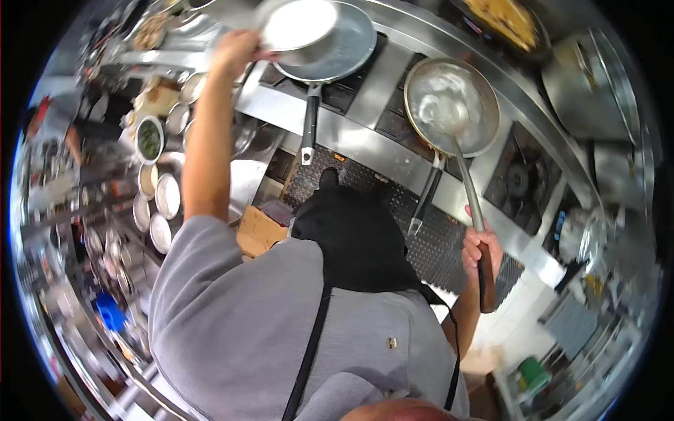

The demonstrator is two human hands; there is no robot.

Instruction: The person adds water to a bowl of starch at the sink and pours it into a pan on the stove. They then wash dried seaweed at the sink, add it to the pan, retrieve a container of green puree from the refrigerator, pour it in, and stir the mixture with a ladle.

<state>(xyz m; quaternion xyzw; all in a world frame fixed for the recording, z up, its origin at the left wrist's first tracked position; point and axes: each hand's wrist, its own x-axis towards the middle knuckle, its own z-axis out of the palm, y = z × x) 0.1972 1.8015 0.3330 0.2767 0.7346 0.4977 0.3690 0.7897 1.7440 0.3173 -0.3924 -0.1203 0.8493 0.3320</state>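
Observation:
My left hand (240, 50) is closed on the near-left edge of a round, white-topped bowl (300, 24), blurred by motion. That bowl is held over a grey frying pan (354, 38), whose black handle points toward me. On the right, my right hand (484, 247) wraps round the wooden handle of a ladle (474, 193). The ladle's head lies inside a second, deeper metal pan (484, 91) with shiny, whitish liquid or residue at its bottom. This pan's handle also points toward me, untouched by either hand.
A bare burner (518, 172) is to the right, with a large metal pot (586, 88) behind. A pan of yellow food (502, 21) stands at the back. Left are several small bowls, one with green leaves (149, 139), and a cardboard box (260, 230). Another person (60, 123) stands far left.

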